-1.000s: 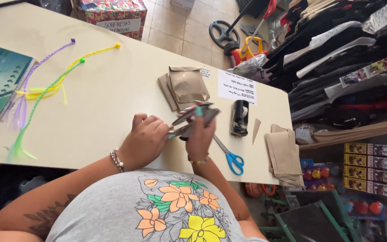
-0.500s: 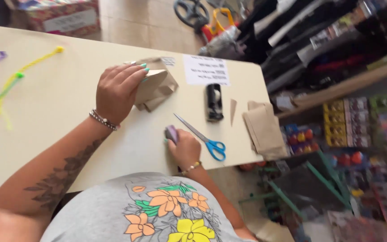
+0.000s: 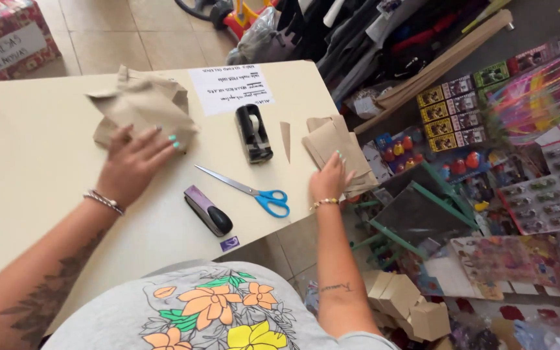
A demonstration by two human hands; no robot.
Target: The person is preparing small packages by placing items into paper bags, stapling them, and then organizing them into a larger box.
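Observation:
My left hand (image 3: pixel 132 164) rests flat, fingers spread, on the near edge of a crumpled pile of brown paper pieces (image 3: pixel 139 107) on the cream table (image 3: pixel 27 149). My right hand (image 3: pixel 329 179) lies on a second stack of brown paper (image 3: pixel 332 144) at the table's right edge, fingertips on its lower part. Between the hands lie blue-handled scissors (image 3: pixel 253 192), a purple and black stapler (image 3: pixel 207 210) and a black tape dispenser (image 3: pixel 253 133). Neither hand grips anything.
A white printed sheet (image 3: pixel 231 88) lies at the table's far edge and a thin brown paper sliver (image 3: pixel 286 140) sits beside the dispenser. A small purple scrap (image 3: pixel 229 244) lies at the near edge. Shelves of packaged goods (image 3: pixel 487 129) and cardboard boxes (image 3: pixel 406 301) crowd the right.
My right hand let go of the stapler, which now lies on the table, and moved right onto the paper stack. My left hand stays on the brown pile. The view swung right.

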